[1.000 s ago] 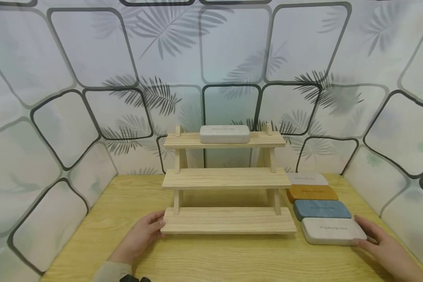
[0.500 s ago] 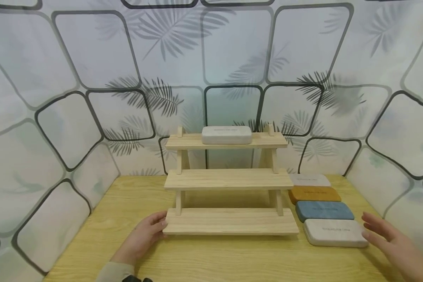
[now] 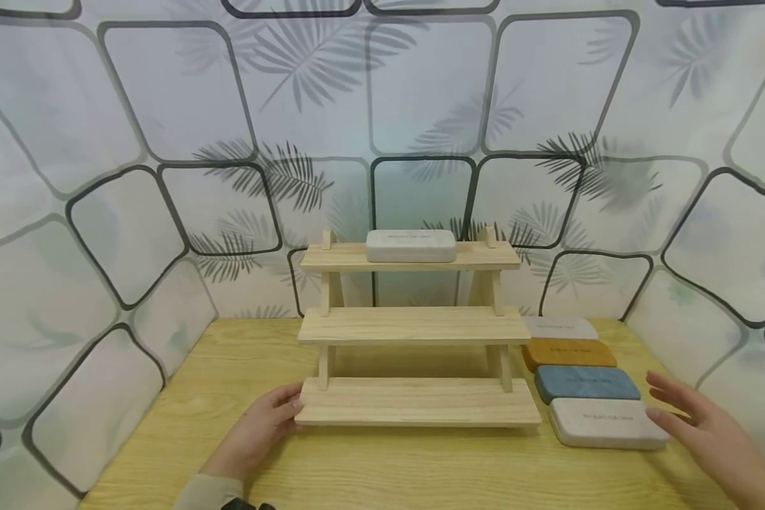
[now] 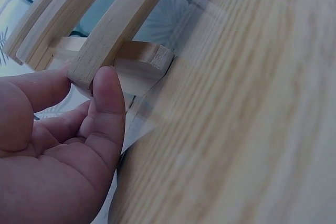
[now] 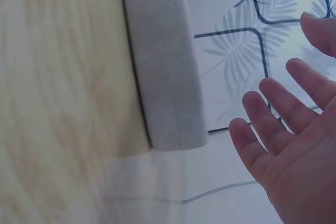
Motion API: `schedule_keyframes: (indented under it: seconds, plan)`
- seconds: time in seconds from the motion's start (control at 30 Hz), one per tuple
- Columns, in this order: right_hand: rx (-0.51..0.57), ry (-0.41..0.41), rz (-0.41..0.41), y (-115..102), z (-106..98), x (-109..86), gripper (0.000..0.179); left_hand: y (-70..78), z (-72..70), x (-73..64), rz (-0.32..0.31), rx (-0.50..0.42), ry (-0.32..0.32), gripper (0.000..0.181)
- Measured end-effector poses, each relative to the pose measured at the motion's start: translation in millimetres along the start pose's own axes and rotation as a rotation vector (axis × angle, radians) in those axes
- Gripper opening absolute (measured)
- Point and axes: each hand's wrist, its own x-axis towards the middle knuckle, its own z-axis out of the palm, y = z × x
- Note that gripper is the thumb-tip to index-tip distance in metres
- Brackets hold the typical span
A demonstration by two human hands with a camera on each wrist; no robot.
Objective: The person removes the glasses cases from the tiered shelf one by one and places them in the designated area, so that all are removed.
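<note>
A three-tier wooden display stand (image 3: 414,400) stands in the middle of the table. My left hand (image 3: 261,428) pinches the left end of its lowest shelf, thumb and fingers on the board (image 4: 97,59) in the left wrist view. On the top tier lies a white, rounded glasses case (image 3: 411,246). To the right of the stand, a pale glasses case (image 3: 605,423) is the frontmost of a row. By its right end is my right hand (image 3: 707,425), fingers spread and holding nothing; the right wrist view shows the hand (image 5: 294,150) apart from the case (image 5: 165,66).
Behind the front case lie a blue case (image 3: 586,383), a mustard case (image 3: 569,353) and another pale case (image 3: 557,327), partly behind the stand. The wooden table (image 3: 382,467) is enclosed by patterned curtain (image 3: 421,85) at the back and both sides.
The right hand has let go of the front pale case's right end and opened its fingers, staying beside it. The left hand keeps its hold on the stand. The head view has shifted slightly.
</note>
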Motion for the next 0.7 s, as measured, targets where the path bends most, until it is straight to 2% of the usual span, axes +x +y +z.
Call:
schedule_keyframes:
  seconds: [0.13,0.37,0.7]
  plan:
    - [-0.004,0.033,-0.047,-8,-1,0.8,0.076,-0.4,-0.6,0.1,0.013,-0.001,-0.02,0.061]
    - [0.024,0.021,-0.108,-26,-5,7.1,0.074,0.5,-0.7,-1.3,0.024,-0.006,-0.034,0.06]
    - [0.124,0.079,-0.299,-45,1,16.2,0.062,1.1,-0.6,-2.2,0.028,-0.001,-0.042,0.06]
